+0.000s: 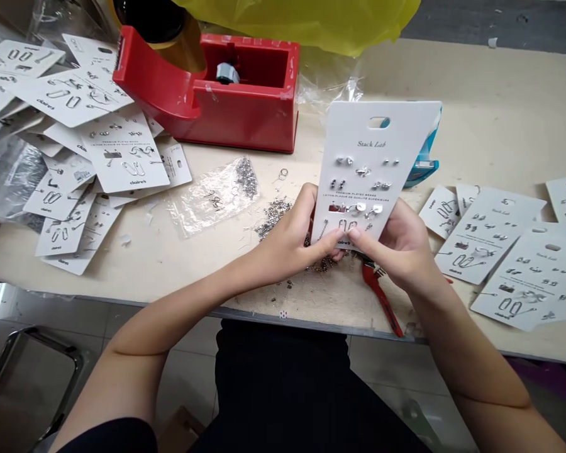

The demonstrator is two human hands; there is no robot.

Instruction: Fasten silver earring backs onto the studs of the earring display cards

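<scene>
Between both hands a white earring card [353, 148] is held upright over the table, its printed front with several pairs of earrings facing me. My left hand [306, 233] grips its lower left edge, thumb across the bottom front. On the lower right, my right hand [400, 242] pinches the same card, its thumb meeting the left one near the paperclip-shaped earrings. The fingers behind the card are mostly hidden. Below the hands lie red-handled pliers [381, 296], partly covered. A pile of small metal earring parts [273, 217] spreads beside my left hand.
A red tape dispenser [245, 94] stands at the back. Heaped earring cards [127, 154] fill the left; more cards [531, 274] overlap at the right. A clear bag [212, 198] of small parts lies left of centre. Behind the held card is a blue object [422, 167].
</scene>
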